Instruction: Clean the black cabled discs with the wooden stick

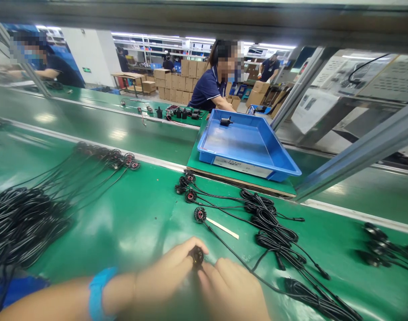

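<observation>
L hand point(163, 278) and R hand point(232, 290) meet low over the green bench point(140, 214), both pinching one small round black part point(197, 256) btwn fingertips. Just beyond lie more cabled round parts point(199, 215) w/ a pale stick point(222, 228); blue tray point(280, 158) further back.

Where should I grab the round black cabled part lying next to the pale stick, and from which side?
Probably pinch the round black head across its rim from above. It lies flat, red centre up; its cable trails toward the lower right, and the pale stick lies right, leaving the left side free.
</observation>
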### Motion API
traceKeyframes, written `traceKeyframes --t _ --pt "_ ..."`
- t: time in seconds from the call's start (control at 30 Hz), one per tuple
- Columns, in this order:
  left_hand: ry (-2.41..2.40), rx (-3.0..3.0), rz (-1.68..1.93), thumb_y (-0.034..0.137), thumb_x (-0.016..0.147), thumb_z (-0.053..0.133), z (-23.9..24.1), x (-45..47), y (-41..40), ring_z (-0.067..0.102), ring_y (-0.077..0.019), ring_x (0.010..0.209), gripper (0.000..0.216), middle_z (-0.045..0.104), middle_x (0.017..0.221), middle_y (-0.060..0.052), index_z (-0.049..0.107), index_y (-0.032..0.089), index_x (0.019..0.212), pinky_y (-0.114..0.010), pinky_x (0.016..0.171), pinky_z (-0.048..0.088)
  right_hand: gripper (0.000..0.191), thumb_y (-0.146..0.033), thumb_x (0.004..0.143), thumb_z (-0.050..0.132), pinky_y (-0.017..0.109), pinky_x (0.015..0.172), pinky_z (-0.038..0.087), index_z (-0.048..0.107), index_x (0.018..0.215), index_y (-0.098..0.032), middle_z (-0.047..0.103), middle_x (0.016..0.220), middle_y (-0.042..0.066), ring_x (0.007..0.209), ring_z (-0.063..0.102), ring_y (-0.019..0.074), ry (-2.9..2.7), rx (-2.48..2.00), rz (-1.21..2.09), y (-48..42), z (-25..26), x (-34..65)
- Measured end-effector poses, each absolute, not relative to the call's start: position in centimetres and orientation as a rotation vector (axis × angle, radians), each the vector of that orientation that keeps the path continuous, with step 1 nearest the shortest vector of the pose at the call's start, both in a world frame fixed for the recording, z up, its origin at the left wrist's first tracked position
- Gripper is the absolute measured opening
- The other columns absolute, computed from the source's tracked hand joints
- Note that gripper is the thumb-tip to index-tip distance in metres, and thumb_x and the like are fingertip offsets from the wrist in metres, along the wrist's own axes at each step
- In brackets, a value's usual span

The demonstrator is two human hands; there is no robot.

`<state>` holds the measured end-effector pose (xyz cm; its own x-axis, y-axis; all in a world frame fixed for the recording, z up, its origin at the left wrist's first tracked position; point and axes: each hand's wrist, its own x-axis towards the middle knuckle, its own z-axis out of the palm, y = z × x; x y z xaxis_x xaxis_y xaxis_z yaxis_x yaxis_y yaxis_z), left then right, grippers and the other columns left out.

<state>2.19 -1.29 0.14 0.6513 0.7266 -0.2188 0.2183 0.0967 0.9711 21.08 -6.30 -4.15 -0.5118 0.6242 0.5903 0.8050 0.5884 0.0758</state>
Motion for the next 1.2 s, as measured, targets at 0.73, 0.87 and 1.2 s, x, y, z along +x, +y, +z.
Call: traceKeyframes --t 0.73,0.87,1.2 --pt "0.796 1.296 0.467 0.024 0.093 0.040 -0.1 2.4 -1.2 0.045 -0.0156 0.081 0.022 0.048 0.087 0.001 0.049 0.019 0.112 -0.031 0.082 0.038 0.003 -0.019 0.086 0.061 0.034 0.058 0.021 0.063 0.085 -0.021 0.051 0.063 -0.001 0.057 0.044 0.0158 -2.261 -1.167 -0.489 -6.4 -3.7 20.8" --pt "0.792 1.358 0.378 0.013 0.086 0.040 0.4 2.0 -1.2 0.046 -0.0189 0.099 0.038 0.051 0.105 -0.002 0.043 0.022 0.122 -0.035 0.094 0.036 0.004 -0.018 0.086 0.061 0.033 0.057 0.022 0.063 0.085 -0.021 0.048 0.062 -0.002 0.057 0.043 0.0150 -2.241 -1.196 -0.438 -6.4 -4.1 21.0" --pt "0.679 1.159 0.406 0.022 0.089 0.045 -0.7 2.0 -1.4 0.042 -0.0123 0.070 0.032 0.047 0.084 0.003 0.042 0.022 0.120 -0.027 0.067 0.035 0.008 -0.018 0.088 0.059 0.032 0.056 0.024 0.064 0.083 -0.021 0.048 0.061 -0.001 0.056 0.042 0.0136 -2.176 -1.184 -0.380 -6.2 -4.0 20.9"
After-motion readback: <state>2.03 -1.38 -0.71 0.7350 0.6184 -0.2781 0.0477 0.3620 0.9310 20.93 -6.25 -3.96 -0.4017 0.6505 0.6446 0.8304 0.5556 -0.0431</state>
